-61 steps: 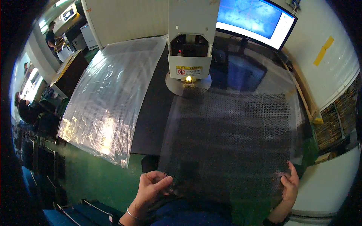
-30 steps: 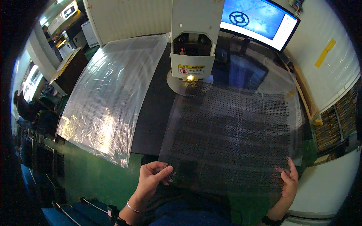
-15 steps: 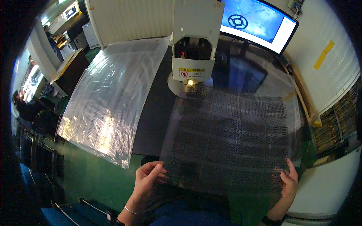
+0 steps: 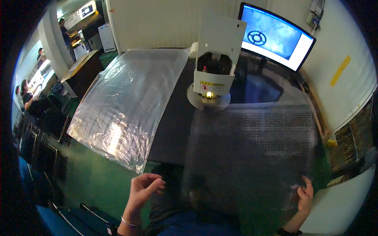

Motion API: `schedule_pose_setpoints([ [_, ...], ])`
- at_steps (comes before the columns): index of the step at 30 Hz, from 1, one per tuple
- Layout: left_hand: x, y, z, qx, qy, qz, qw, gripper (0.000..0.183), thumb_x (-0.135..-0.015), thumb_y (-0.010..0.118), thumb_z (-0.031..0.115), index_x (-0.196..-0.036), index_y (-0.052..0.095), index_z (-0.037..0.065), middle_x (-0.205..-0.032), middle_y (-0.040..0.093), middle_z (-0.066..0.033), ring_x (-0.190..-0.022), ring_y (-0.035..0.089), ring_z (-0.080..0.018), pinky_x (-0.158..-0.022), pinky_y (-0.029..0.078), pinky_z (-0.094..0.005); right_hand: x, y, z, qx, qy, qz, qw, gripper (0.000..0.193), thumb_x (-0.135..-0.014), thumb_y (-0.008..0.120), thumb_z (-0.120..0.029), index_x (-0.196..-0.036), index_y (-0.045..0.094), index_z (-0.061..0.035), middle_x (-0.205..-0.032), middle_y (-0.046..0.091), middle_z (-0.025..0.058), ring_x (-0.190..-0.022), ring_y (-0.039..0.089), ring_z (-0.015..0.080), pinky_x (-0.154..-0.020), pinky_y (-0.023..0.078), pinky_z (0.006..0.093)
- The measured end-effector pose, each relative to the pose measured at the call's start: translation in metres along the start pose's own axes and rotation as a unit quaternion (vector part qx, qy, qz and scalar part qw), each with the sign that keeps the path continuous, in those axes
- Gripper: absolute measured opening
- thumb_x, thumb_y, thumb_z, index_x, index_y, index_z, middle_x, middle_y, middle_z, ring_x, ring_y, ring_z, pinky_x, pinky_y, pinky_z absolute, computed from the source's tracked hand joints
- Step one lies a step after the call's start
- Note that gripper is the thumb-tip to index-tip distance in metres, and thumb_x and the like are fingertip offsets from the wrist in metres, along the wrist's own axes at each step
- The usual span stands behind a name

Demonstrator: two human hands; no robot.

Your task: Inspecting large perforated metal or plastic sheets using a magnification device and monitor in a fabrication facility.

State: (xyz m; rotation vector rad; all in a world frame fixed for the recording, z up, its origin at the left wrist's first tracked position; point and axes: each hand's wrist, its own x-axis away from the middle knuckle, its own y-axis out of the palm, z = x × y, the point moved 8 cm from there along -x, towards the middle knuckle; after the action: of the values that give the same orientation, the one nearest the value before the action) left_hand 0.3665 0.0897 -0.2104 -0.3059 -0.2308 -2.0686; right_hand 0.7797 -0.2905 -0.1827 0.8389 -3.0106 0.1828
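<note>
A large, dark see-through film sheet point(image 4: 252, 165) with rows of fine repeated marks spans the front right of the black table and hangs past its front edge. My right hand point(image 4: 305, 196) pinches its lower right edge, thumb on top. To the left of the film, my left hand point(image 4: 145, 190) hovers apart from it, fingers loosely curled and nothing visible in them. Beyond the film's far edge stands a white inspection machine point(image 4: 214, 80) with a small lit lamp over a round base point(image 4: 193, 98).
A clear plastic sheet point(image 4: 126, 102) with faint rows of marks covers the table's left side. A monitor point(image 4: 275, 35) showing a dark ring shape stands at the back right. A wooden strip point(image 4: 317, 114) edges the right side. Other people point(image 4: 31, 96) are at the far left.
My left hand has let go of the film's left edge and moved left. The film and my right hand have shifted slightly to the right. The whole view has turned a little.
</note>
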Motion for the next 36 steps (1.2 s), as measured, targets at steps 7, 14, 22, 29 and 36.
schedule_pose_setpoints([
  [7, 0.015, 0.018, 0.149, -0.186, 0.428, 0.098, 0.879, 0.046, -0.068, 0.075, 0.011, -0.106, 0.054, -0.002, -0.095, 0.062, -0.0096, -0.085, 0.061, -0.0169, -0.075, 0.049, -0.0273, -0.032, 0.054, -0.053, -0.057, -0.133, -0.118, 0.982, 0.039, -0.070, 0.065, -0.003, -0.107, 0.052, 0.0004, -0.092, 0.062, 0.0110, -0.077, 0.060, 0.0207, -0.070, 0.048, 0.0302],
  [14, 0.014, 0.042, 0.185, -0.221, 0.370, -0.131, 0.893, 0.052, -0.063, 0.079, 0.020, -0.105, 0.056, -0.001, -0.086, 0.065, -0.0079, -0.084, 0.063, -0.0185, -0.080, 0.047, -0.0283, -0.043, 0.120, -0.117, 0.043, -0.260, -0.179, 0.948, 0.016, -0.069, 0.072, -0.007, -0.079, 0.061, -0.0012, -0.076, 0.064, 0.0060, -0.069, 0.060, 0.0141, -0.061, 0.047, 0.0255],
  [22, 0.022, 0.004, 0.175, -0.280, 0.341, -0.157, 0.884, 0.017, -0.075, 0.068, 0.008, -0.088, 0.064, 0.000, -0.076, 0.066, -0.0083, -0.066, 0.063, -0.0135, -0.063, 0.049, -0.0262, -0.046, 0.163, -0.151, 0.075, -0.303, -0.169, 0.935, 0.021, -0.072, 0.072, -0.012, -0.083, 0.056, -0.0029, -0.070, 0.060, 0.0043, -0.063, 0.058, 0.0122, -0.060, 0.048, 0.0243],
  [29, 0.019, -0.113, 0.154, -0.079, 0.287, 0.116, 0.948, 0.016, -0.085, 0.055, 0.013, -0.085, 0.059, -0.002, -0.067, 0.057, -0.0032, -0.055, 0.054, -0.0116, -0.048, 0.043, -0.0247, -0.026, 0.172, -0.187, -0.090, -0.340, -0.048, 0.935, 0.055, -0.068, 0.075, -0.018, -0.113, 0.047, -0.0025, -0.099, 0.059, 0.0109, -0.087, 0.058, 0.0165, -0.077, 0.048, 0.0272],
  [36, 0.036, -0.146, 0.057, 0.174, 0.238, 0.255, 0.921, 0.017, -0.087, 0.054, 0.016, -0.097, 0.051, 0.003, -0.083, 0.057, -0.0037, -0.072, 0.054, -0.0113, -0.058, 0.044, -0.0247, 0.031, 0.249, -0.085, -0.039, -0.077, -0.433, 0.897, 0.048, -0.074, 0.068, -0.003, -0.116, 0.047, -0.0002, -0.107, 0.057, 0.0130, -0.096, 0.058, 0.0191, -0.084, 0.047, 0.0324],
])
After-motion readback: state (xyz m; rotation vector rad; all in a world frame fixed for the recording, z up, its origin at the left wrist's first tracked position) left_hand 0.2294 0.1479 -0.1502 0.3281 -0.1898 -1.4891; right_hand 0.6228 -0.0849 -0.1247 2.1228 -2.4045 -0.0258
